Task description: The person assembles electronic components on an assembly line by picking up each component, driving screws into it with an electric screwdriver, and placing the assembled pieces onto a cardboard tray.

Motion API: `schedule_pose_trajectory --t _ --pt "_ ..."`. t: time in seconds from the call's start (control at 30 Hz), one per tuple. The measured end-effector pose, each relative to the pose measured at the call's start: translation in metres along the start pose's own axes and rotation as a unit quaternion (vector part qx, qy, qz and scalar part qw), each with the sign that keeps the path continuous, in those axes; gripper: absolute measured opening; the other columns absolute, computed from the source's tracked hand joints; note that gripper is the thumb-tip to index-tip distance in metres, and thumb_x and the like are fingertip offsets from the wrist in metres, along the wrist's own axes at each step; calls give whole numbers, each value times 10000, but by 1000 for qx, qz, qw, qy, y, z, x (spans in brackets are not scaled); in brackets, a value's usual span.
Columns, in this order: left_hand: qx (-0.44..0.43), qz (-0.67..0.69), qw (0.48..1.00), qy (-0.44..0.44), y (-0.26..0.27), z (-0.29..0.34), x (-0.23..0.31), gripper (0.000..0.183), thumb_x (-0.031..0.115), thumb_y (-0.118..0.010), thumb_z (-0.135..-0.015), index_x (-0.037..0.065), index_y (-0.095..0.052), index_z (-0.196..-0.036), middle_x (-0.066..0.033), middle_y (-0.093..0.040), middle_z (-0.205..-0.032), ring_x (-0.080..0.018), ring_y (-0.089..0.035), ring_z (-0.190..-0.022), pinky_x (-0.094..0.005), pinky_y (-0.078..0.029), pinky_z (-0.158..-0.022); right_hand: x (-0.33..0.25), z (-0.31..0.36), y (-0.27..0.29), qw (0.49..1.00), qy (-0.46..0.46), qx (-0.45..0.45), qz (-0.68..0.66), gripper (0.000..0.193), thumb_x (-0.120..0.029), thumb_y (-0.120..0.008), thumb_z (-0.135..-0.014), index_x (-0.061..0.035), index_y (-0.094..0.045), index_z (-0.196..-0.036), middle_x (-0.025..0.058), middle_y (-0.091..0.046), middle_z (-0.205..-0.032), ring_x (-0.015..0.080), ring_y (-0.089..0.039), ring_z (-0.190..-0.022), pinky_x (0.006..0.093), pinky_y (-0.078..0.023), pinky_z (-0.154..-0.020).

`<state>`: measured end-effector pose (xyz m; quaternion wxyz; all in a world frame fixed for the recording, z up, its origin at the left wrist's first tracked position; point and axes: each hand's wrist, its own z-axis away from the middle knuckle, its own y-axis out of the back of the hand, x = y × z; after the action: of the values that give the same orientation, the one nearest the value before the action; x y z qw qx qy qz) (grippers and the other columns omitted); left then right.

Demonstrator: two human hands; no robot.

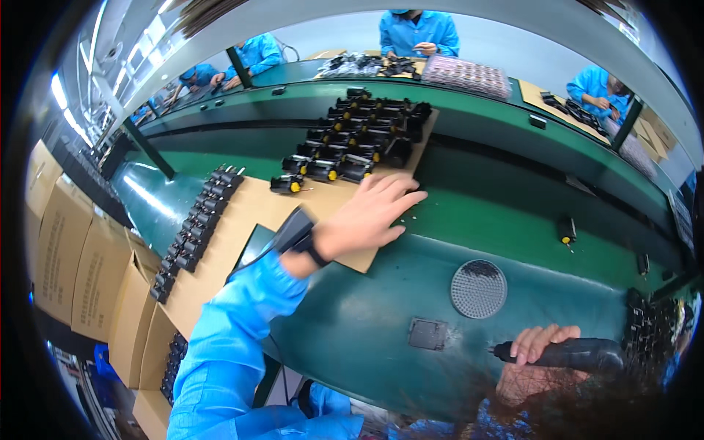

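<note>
My left hand (364,218) reaches over the right edge of a cardboard sheet (275,205), its fingers spread and holding nothing visible. A black strap with a boxy black piece (295,229) goes round that wrist. Just beyond the fingers, rows of black plastic assemblies (356,139) with yellow round ends stand on the cardboard. At the lower right, my right hand (539,359) grips a black electric screwdriver (587,355), its tip pointing left. Between the hands lie a round grey dish of small dark pieces (478,290) and a flat dark square fixture (427,334) on the green bench.
A line of black parts (194,231) runs along the cardboard's left side. Single assemblies (567,229) lie on the green belt to the right. Cardboard boxes (88,271) stand at the left. Across the line, people in blue work behind a pink-and-clear tray (467,75).
</note>
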<state>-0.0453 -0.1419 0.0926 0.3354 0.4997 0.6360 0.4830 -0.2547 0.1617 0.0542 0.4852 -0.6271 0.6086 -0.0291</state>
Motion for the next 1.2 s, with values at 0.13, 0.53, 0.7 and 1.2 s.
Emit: schedule_pose_trajectory --t 0.13,0.53,0.7,1.2 --pt "-136 -134 981 -25 -57 -68 -30 742 94 -785 -762 125 -533 -1459 -156 -557 -1412 -364 -429 -1455 -668 -265 -1205 -5 5 -5 997 -18 70 10 806 -867 -429 -910 -68 -468 -1009 60 -520 -621 184 -486 -443 344 -439 -417" --pt "-97 32 980 173 -94 -116 -5 730 581 -737 -853 50 -644 -1344 -218 -626 -1303 -405 -638 -1170 -493 -461 -1028 -10 2 1 999 -22 45 -8 834 -897 -431 -880 -73 -473 -1004 70 -519 -614 205 -493 -464 380 -450 -443" --pt "-134 123 983 32 -88 -97 -23 937 501 -840 -776 23 -502 -1508 -209 -516 -1495 -415 -524 -1339 -449 -401 -1161 -10 4 0 998 -16 63 -2 836 -899 -410 -887 -73 -475 -1002 69 -520 -615 201 -491 -466 375 -449 -446" --pt "-135 85 987 4 -74 -65 -28 689 186 -807 -814 10 -557 -1432 -170 -640 -1205 -373 -621 -1161 -454 -526 -984 5 1 4 996 -8 79 38 813 -872 -306 -942 -82 -475 -1032 35 -496 -603 154 -466 -424 308 -430 -406"
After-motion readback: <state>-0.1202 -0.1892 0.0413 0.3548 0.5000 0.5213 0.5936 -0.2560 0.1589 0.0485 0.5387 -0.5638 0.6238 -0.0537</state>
